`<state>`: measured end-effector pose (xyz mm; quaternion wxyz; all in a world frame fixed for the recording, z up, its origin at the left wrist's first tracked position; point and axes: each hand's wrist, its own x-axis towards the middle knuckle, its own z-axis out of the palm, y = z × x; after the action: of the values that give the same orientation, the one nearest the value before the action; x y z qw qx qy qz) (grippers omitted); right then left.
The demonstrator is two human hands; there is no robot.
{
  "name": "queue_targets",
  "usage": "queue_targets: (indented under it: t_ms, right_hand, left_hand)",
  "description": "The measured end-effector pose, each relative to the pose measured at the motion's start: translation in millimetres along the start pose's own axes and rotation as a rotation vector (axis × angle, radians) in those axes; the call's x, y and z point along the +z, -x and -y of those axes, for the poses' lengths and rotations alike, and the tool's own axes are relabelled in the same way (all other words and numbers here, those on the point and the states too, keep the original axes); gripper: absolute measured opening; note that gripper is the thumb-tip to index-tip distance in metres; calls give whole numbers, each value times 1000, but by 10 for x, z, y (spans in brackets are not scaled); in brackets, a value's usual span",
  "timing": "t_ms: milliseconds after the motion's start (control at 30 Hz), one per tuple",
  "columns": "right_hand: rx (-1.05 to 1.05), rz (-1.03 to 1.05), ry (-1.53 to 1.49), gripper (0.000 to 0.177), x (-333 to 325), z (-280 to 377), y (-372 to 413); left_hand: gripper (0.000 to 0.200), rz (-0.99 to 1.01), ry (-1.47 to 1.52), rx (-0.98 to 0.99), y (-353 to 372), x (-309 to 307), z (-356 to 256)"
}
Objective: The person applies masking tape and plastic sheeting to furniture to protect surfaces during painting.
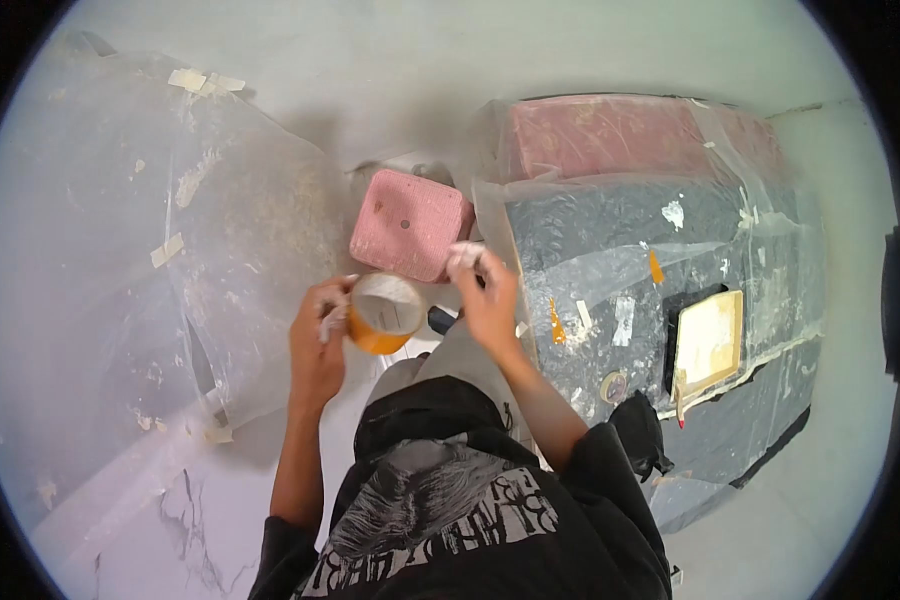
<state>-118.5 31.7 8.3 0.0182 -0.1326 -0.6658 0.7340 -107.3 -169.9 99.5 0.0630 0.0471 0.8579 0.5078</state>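
Note:
In the head view, my left hand (pixel 320 335) is closed around the edge of a wide roll of orange-yellow tape (pixel 383 330), whose open core faces up towards me. To its right, my right hand (pixel 488 300) has its fingers curled in a pinch, with the whitish fingertips blurred; whatever they may hold cannot be made out. Just beyond both hands stands a pink plastic stool (pixel 410 222) with a small hole in its square top. My right fingertips are near its right front corner.
Plastic-covered furniture (pixel 610 225) stands on the right, bearing a paint tray (pixel 710 340), a small tape roll (pixel 613 387), orange scraps (pixel 656 267) and a black cloth-like item (pixel 642 435). Plastic sheeting (pixel 170 250) with tape pieces covers the left. Marble-patterned floor (pixel 185 530) shows below it.

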Motion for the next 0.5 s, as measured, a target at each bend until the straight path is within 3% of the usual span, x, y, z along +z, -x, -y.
queue_targets:
  t_ms: [67, 133, 167, 233, 300, 433, 500]
  right_hand:
    - [103, -77, 40, 29, 0, -1013, -434]
    - [234, 90, 533, 36, -67, -1697, -710]
    - [239, 99, 530, 36, -38, -1933, -791]
    - [204, 359, 995, 44, 61, -2269, -935]
    - [234, 444, 1076, 47, 262, -2520, -997]
    - [373, 603, 1146, 62, 706, -2890, -1233]
    - [372, 619, 1154, 64, 860, -3153, -1357]
  left_hand:
    - [12, -179, 61, -125, 70, -156, 44]
    - [12, -206, 61, -134, 197, -318, 164]
    - [13, -230, 65, -138, 260, -360, 223]
    - [12, -282, 134, -182, 384, -362, 332]
    - [11, -328, 201, -234, 530, -341, 434]
    - [12, -345, 49, -320, 671, -202, 625]
    - [12, -409, 168, -457, 778, -91, 762]
